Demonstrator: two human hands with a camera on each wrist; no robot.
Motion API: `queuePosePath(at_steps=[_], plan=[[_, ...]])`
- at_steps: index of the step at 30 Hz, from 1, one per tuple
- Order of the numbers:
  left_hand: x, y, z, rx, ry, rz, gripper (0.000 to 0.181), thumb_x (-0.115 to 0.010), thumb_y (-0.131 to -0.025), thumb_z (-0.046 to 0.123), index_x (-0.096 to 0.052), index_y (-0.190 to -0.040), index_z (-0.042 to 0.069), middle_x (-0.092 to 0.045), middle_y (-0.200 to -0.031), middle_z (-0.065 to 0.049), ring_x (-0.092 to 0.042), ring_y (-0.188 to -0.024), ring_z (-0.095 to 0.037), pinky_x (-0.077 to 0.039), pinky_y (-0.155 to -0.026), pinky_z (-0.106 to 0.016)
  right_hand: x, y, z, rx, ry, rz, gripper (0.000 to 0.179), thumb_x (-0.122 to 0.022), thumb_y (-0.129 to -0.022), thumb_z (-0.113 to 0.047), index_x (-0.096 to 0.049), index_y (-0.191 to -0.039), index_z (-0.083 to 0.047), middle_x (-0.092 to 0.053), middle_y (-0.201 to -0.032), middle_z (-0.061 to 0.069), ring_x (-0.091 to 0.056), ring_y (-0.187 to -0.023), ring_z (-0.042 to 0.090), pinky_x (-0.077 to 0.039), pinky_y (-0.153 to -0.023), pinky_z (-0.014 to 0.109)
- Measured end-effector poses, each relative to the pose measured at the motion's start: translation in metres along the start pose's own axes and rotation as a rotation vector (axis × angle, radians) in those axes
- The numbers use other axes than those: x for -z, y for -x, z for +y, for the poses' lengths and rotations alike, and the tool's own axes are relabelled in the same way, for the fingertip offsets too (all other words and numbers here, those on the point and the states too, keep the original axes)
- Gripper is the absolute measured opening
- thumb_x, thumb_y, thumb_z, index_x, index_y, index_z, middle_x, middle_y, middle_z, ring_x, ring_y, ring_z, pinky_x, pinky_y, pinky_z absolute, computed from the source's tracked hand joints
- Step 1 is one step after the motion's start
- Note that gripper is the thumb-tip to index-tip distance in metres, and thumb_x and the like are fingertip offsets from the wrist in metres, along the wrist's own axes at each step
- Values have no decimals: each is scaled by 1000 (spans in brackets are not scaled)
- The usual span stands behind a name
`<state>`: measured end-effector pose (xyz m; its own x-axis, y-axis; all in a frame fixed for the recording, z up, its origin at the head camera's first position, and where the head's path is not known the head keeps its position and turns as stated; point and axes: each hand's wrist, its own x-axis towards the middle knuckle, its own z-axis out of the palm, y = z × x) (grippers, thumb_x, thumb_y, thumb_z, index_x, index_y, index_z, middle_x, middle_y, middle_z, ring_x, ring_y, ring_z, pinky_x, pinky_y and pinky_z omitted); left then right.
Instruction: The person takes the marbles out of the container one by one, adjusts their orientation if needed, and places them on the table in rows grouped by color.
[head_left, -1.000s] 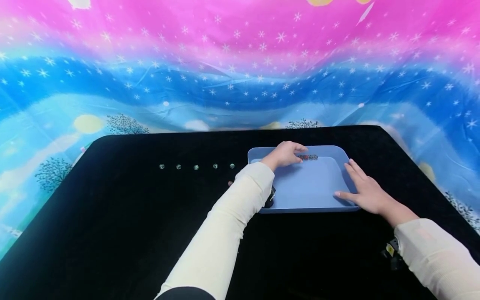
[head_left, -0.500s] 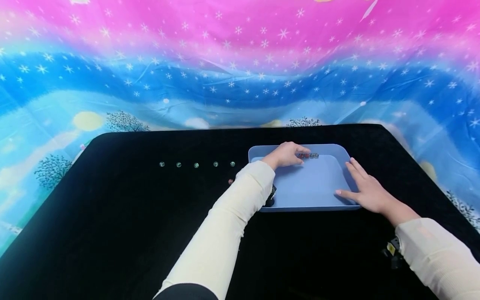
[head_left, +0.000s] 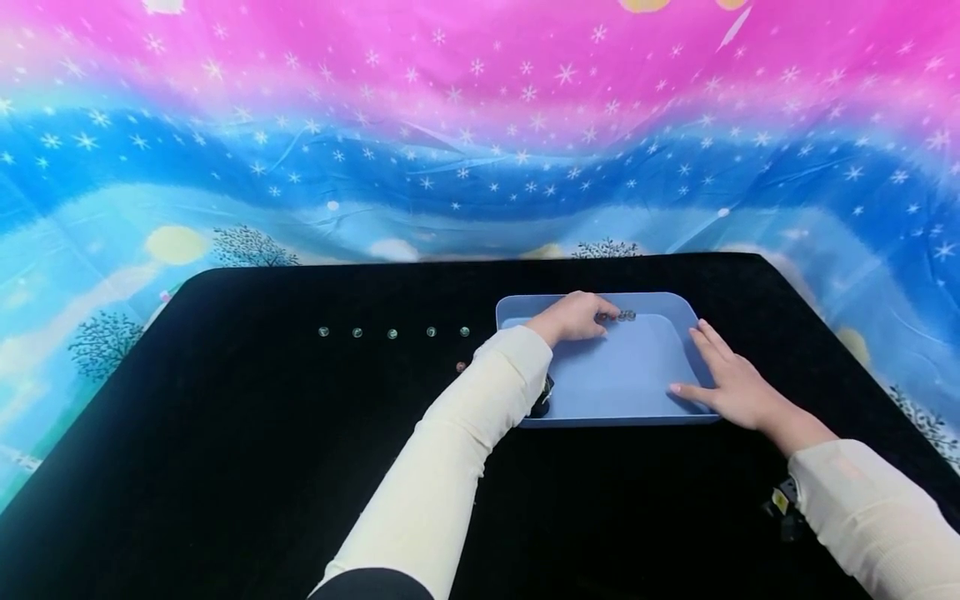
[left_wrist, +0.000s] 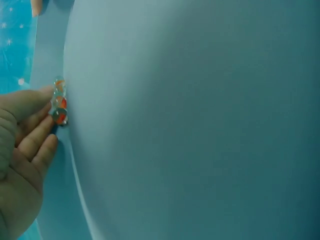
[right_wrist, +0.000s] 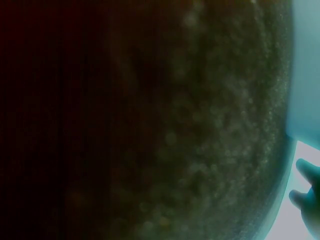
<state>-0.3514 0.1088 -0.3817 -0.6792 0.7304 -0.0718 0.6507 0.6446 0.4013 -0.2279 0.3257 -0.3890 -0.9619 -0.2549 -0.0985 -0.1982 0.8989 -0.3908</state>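
A blue-grey tray (head_left: 630,375) stands on the black-covered table. Several clear glass marbles (head_left: 627,315) lie in a row along its back wall. My left hand (head_left: 573,318) reaches into the tray, thumb and fingers pinching at the left end of that row. In the left wrist view, the marbles (left_wrist: 59,102) show orange and red swirls, and the thumb (left_wrist: 32,101) lies right against them. My right hand (head_left: 731,379) rests on the tray's right side, fingers spread along the rim, thumb inside.
Several greenish marbles (head_left: 392,334) sit spaced out in a line on the table (head_left: 262,450), left of the tray. One reddish marble (head_left: 461,367) lies just in front of the line's right end, close to my left sleeve (head_left: 472,417). A patterned cloth (head_left: 450,167) hangs behind.
My left hand has shifted slightly right along the back wall, now covering more of the marble row. The right hand stays at the tray's side.
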Motion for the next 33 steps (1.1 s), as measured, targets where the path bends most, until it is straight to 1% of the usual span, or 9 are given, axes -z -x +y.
queuePosePath(at_steps=[4,6,9,13,17,21,24,28,33], plan=[[0,1,5,-16,-104,17,35,-54,-85,13,-54,-120,17,-51,-119,6,-45,-106,-5,-35,-83,-14,-1,0,0,-1,2,3,95,-53,-80,-49,3,-136,3,15,-139,21,2,-123,45,-11,-90,62],[0,2,5,-12,-122,32,33,-53,-86,10,-56,-117,17,-53,-117,6,-46,-104,-5,-37,-79,-14,-1,0,1,1,5,6,95,-53,-80,-49,3,-136,3,15,-139,21,2,-123,45,-11,-90,62],[1,5,2,-3,-102,50,32,-50,-85,4,-60,-112,18,-55,-114,7,-49,-96,-5,-38,-72,-14,-1,0,1,7,9,11,95,-53,-80,-49,3,-136,3,15,-139,21,2,-123,44,-11,-90,62],[3,7,-1,14,-71,65,30,-50,-86,3,-63,-108,18,-57,-110,6,-51,-95,-5,-39,-75,-14,0,1,1,14,9,16,95,-53,-80,-49,3,-136,3,15,-139,21,3,-123,43,-10,-90,62],[4,9,-3,53,-31,85,29,-50,-86,3,-63,-108,18,-57,-111,5,-50,-103,-8,-40,-79,-15,1,1,1,17,12,16,95,-53,-80,-49,3,-136,3,15,-139,21,4,-124,43,-10,-91,61],[4,10,-3,99,-12,106,29,-51,-86,4,-63,-109,18,-57,-112,4,-50,-102,-8,-41,-78,-16,1,0,0,16,12,14,95,-53,-80,-49,3,-136,3,15,-139,21,4,-124,43,-11,-91,61],[3,11,-3,123,-11,121,28,-52,-86,4,-63,-107,18,-57,-111,5,-51,-98,-7,-41,-76,-16,1,0,0,11,5,11,94,-53,-80,-48,3,-136,3,15,-139,21,3,-123,43,-11,-90,61],[3,11,-4,133,-11,129,26,-54,-85,6,-64,-106,18,-57,-110,5,-51,-96,-7,-41,-76,-16,0,0,0,8,0,6,95,-53,-80,-49,4,-136,3,16,-139,20,5,-124,43,-10,-90,62],[6,9,-3,117,13,134,21,-57,-84,10,-66,-102,16,-59,-105,5,-52,-95,-8,-41,-74,-16,0,1,1,11,12,7,95,-52,-80,-50,3,-136,3,15,-139,20,4,-124,43,-11,-90,61]])
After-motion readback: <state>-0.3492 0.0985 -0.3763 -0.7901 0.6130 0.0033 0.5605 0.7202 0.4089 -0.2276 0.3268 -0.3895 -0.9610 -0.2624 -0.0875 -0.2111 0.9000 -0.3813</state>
